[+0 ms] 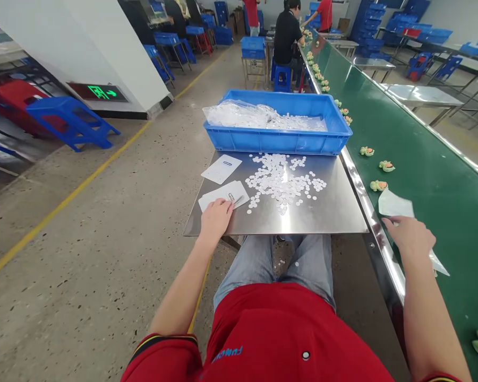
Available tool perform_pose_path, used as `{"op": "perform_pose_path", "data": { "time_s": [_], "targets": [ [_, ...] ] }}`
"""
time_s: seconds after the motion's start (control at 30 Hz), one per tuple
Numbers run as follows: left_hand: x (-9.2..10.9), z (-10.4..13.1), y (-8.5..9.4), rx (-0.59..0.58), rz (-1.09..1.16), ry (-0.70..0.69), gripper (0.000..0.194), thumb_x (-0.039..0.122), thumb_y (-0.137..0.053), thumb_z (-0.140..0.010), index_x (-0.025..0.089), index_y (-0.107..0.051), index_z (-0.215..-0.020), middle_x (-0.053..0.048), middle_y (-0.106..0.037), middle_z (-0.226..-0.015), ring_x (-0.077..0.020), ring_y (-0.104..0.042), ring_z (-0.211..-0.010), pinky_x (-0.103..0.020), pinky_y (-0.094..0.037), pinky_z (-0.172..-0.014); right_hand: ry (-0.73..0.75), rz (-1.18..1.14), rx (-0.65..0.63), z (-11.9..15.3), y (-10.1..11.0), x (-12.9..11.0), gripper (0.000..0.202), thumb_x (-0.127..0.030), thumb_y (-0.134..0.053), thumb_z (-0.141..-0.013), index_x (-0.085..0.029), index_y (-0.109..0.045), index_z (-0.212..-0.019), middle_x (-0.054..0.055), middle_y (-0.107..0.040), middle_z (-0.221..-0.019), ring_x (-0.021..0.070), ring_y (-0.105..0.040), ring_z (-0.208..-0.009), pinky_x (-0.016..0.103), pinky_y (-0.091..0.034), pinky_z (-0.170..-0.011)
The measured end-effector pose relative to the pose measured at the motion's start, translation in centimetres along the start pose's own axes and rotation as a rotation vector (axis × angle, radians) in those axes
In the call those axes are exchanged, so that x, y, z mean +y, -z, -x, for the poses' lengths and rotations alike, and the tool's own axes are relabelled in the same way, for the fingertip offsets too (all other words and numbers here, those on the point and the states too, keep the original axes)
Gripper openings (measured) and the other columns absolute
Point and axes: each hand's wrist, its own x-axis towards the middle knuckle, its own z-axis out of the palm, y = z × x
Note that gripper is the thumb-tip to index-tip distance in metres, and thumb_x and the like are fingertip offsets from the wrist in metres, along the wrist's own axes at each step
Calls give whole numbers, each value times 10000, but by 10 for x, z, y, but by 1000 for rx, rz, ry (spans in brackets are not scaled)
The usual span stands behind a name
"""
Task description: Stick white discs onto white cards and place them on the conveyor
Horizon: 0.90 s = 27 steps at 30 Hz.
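Note:
My left hand (216, 216) is at the near left of the metal table, its fingers curled onto a small stack of white cards (239, 191) with dark print. A thin grey sliver shows by the fingertips; I cannot make out what it is. Above that stack lies another white card (222, 168). Over the green belt, my right hand (412, 237) is closed on a thin white sheet (396, 204), whose pointed corner sticks out below the palm. Just beyond the sheet sits a small green and orange plush piece (378, 185). Many white round discs (281, 180) are scattered across the table.
A blue bin (279, 140) with plastic bags and more discs stands at the table's far edge. The conveyor belt (430, 170) runs along my right, behind a metal rail, carrying several plush pieces. Farther off, a person in black (286, 37) sits beside the belt.

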Motion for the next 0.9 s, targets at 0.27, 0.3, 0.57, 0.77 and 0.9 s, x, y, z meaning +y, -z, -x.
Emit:
{"op": "perform_pose_path", "data": {
  "time_s": [0.27, 0.3, 0.57, 0.77, 0.9],
  "targets": [
    [-17, -1, -3, 83, 377, 111, 248, 397, -614, -854, 250, -813, -837, -54, -814, -1083, -286, -735, -1044, -328, -554, -846, 500, -222, -112, 12, -80, -135, 328, -342, -479, -970, -225, -747, -1117, 143, -726, -1243, 323, -686, -1080, 441, -541, -865],
    [-20, -1, -2, 79, 447, 134, 248, 422, -640, -824, 244, -812, -821, -52, -819, -1044, -287, -737, -1013, -323, -546, -841, 574, -227, -103, 13, -91, -144, 317, -338, -481, -981, -232, -738, -1133, 139, -714, -1282, 335, -670, -1135, 449, -537, -905],
    [-19, 9, 11, 78, 682, 210, 430, 576, -569, -819, 188, -649, -653, -6, -637, -649, -168, -509, -635, -267, -383, -613, 669, -8, -51, 70, -106, -125, 398, -357, -444, -1042, -155, -698, -1273, 160, -687, -1346, 324, -630, -1241, 458, -522, -1001],
    [-15, 17, 17, 273, 737, 221, 383, 528, -644, -779, 196, -603, -593, 0, -599, -622, -159, -536, -648, -264, -447, -634, 747, -50, 49, 119, -90, -111, 297, -258, -528, -1033, -233, -757, -1219, 89, -745, -1268, 258, -692, -1138, 396, -532, -964],
    [9, 35, 20, 314, 904, 226, 298, 477, -801, -654, 200, -790, -764, -47, -780, -818, -227, -702, -779, -318, -577, -762, 777, -218, 194, 118, -79, -122, 244, -188, -568, -1020, -247, -804, -1035, 27, -807, -1054, 180, -747, -930, 328, -546, -843]
  ]
}}
